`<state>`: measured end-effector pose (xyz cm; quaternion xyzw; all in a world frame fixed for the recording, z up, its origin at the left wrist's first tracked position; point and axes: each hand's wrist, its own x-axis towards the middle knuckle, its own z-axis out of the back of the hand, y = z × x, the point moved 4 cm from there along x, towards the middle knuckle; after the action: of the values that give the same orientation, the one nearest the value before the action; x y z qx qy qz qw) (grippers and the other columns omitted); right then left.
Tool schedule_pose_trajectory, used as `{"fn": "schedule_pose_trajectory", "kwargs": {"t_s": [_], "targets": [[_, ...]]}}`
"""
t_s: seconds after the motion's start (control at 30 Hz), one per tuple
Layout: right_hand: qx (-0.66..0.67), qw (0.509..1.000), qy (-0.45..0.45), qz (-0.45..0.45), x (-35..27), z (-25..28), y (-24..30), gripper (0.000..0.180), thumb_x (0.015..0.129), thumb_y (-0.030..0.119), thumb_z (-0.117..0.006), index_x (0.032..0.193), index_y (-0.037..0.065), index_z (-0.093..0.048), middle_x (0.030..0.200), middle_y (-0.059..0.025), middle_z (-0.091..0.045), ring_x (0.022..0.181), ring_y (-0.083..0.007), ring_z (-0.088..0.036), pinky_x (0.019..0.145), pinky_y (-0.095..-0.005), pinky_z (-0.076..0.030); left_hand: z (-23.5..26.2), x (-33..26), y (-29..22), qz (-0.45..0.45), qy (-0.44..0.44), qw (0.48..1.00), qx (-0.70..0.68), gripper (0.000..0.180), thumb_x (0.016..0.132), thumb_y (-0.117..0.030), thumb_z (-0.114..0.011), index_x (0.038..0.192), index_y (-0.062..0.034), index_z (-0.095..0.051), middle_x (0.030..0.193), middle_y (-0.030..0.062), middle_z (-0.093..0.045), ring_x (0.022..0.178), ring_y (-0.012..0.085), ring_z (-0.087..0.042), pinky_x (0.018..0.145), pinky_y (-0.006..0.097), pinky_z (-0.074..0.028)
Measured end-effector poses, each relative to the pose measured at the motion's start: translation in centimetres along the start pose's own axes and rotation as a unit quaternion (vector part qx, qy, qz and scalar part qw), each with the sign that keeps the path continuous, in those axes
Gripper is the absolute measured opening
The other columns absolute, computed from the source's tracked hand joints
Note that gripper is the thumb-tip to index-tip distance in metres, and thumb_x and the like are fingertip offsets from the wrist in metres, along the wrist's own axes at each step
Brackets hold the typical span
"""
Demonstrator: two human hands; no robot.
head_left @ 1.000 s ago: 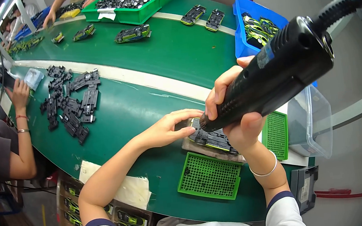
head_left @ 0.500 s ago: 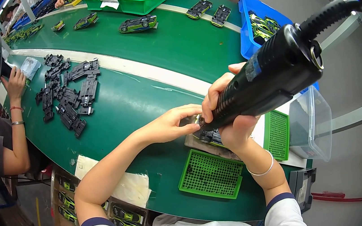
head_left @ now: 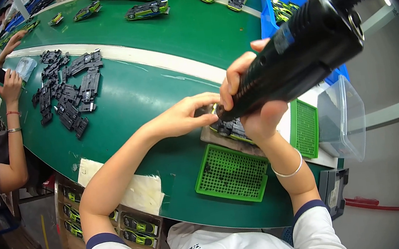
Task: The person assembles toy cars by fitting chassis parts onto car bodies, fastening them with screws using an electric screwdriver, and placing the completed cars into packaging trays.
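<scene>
In my right hand (head_left: 258, 112) is a thick black electric screwdriver (head_left: 295, 53), its cable leaving from the top. The tool slants down and left toward an upside-down toy car (head_left: 232, 129) with a black chassis and yellow-green body. This car rests on a brownish block (head_left: 221, 139). My left hand (head_left: 178, 117) grips the car's left end with thumb and fingers, close to the screwdriver's tip. The tip itself and the spot beneath it are mostly hidden by my fingers and the tool.
Left lies a pile of black chassis plates (head_left: 70, 85). Green perforated trays (head_left: 230, 173) and a clear bin (head_left: 341, 122) stand nearby. Beyond a white strip are more toy cars (head_left: 146, 10) and a blue bin (head_left: 265, 12). A co-worker's hand (head_left: 9, 87) is far left. Boxed cars (head_left: 139, 225) sit below the table edge.
The whole view has shifted, so the tabletop sits higher in the picture. My hands stay at the car with the screwdriver. Another hand now shows at the far left.
</scene>
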<state>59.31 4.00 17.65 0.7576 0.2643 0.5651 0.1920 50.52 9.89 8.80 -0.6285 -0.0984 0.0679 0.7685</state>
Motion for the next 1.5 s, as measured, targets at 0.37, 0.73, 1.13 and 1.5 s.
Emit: {"fn": "schedule_pose_trajectory", "kwargs": {"t_s": [0.37, 0.73, 1.13, 1.5], "targets": [[-0.108, 0.988, -0.023, -0.111, -3.7, 0.5, 7.2, 0.084, 0.068, 0.071, -0.045, 0.123, 0.011, -0.020, 0.072, -0.0074, -0.041, 0.050, -0.0152, -0.048, 0.048, -0.0279, -0.044, -0.4, 0.0, 0.3, -0.039, -0.036, 0.998, -0.028, 0.049, 0.082, -0.021, -0.054, 0.124, -0.0017, -0.040, 0.122, 0.0107, -0.046, 0.113, 0.0178, -0.042, 0.097, 0.031, -0.031], [-0.170, 0.964, -0.032, -0.203, -6.8, 1.8, 6.8, 0.079, 0.068, 0.070, -0.044, 0.113, 0.011, -0.019, 0.072, -0.0064, -0.042, 0.049, -0.0143, -0.050, 0.047, -0.0251, -0.046, -0.5, 0.0, -0.2, -0.031, -0.043, 0.998, 0.044, 0.055, 0.075, -0.025, -0.058, 0.122, -0.0028, -0.042, 0.122, 0.0110, -0.046, 0.114, 0.0209, -0.042, 0.098, 0.033, -0.029], [-0.102, 0.978, -0.025, -0.182, -7.2, 1.6, 6.6, 0.081, 0.071, 0.060, -0.055, 0.116, 0.001, -0.023, 0.069, -0.0045, -0.044, 0.054, -0.0103, -0.047, 0.052, -0.0221, -0.038, -0.8, -0.2, -1.1, -0.141, -0.125, 0.971, 0.146, 0.054, 0.068, -0.019, -0.066, 0.118, -0.0080, -0.047, 0.120, 0.0109, -0.047, 0.115, 0.0254, -0.041, 0.098, 0.037, -0.028], [-0.257, 0.959, -0.108, -0.053, -2.7, 4.9, 11.9, 0.087, 0.064, 0.072, -0.048, 0.116, 0.007, -0.022, 0.070, -0.0077, -0.043, 0.048, -0.0149, -0.049, 0.046, -0.0252, -0.044, -5.4, 0.1, -4.6, -0.198, -0.084, 0.846, 0.488, 0.042, 0.068, -0.028, -0.067, 0.108, -0.0224, -0.055, 0.123, 0.0043, -0.044, 0.118, 0.0234, -0.038, 0.100, 0.046, -0.021]]}}
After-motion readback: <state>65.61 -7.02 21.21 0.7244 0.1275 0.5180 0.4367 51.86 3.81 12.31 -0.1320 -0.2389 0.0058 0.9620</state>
